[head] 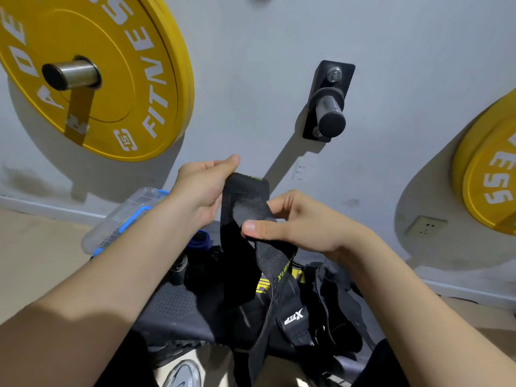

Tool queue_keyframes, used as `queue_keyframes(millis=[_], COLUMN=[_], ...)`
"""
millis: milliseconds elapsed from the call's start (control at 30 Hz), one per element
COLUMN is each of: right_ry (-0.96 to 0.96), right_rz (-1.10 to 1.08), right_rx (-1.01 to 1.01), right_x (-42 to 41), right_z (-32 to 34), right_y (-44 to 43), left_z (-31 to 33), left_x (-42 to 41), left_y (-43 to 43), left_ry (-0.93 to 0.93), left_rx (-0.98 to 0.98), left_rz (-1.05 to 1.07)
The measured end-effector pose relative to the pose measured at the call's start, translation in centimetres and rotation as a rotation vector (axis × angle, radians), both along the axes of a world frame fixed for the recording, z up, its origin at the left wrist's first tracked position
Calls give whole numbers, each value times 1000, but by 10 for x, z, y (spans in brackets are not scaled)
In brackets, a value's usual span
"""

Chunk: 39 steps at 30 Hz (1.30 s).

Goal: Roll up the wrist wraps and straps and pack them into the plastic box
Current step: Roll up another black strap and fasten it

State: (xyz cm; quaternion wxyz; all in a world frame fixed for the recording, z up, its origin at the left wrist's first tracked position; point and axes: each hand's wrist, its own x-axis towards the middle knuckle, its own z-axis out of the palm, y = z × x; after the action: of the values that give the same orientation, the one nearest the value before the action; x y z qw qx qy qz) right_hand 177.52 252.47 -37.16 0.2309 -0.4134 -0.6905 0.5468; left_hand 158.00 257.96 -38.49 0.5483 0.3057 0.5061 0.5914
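Note:
A long black strap (252, 244) with yellow-green lettering hangs in front of me. My left hand (202, 191) pinches its top end between thumb and fingers. My right hand (293, 219) grips the strap a little lower, with the thumb across its front. The strap's loose tail drops down toward my lap. The clear plastic box (125, 216) with blue latches lies behind my left wrist, partly hidden. Rolled wraps, one blue (201, 241) and others black (181, 268), lie on the dark mat beside the box.
More black straps (335, 308) lie in a heap on the dark mat (173, 305). Yellow weight plates (92, 71) hang on wall pegs at left and right, with a bare black peg (328, 107) between them. The floor is tan.

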Motion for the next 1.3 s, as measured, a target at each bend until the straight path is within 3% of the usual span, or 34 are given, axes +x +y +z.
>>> queue_keyframes(millis=[133,200,367,467,533,667,833,933,1033,1167,1300], right_ry=[-145,-72,456,594,627,464,276,172,74,171,384], right_rz=[-65,-208,-388,-467,-508,-545,-262,-137,-117,-236,-338], right_rx=[33,27,-59,-135,-189,-297,-261,-242,-194,-10,5], right_x=[5,4,7,14,19,29,39,42,39,28,12], right_z=[0,-1,6,3,3,7,6,2,-3,-9,-9], right_y=[4,7,21,31,35,33,21,17,15,17,25], left_z=[8,10,7,4,2,-1,2,7,13,18,16], left_x=[3,2,2,-4,-10,-7,5,15,22,24,22], left_y=[-5,-5,-17,-26,-28,-29,-21,-15,-8,0,5], left_ry=[-240,-262,132,351,450,430,203,11,-46,-28,-9], left_rx=[15,3,-69,-57,-37,49,112,109,123,152,183], left_rz=[-68,-99,-478,-771,-846,-654,-404,-388,-432,-538,-642])
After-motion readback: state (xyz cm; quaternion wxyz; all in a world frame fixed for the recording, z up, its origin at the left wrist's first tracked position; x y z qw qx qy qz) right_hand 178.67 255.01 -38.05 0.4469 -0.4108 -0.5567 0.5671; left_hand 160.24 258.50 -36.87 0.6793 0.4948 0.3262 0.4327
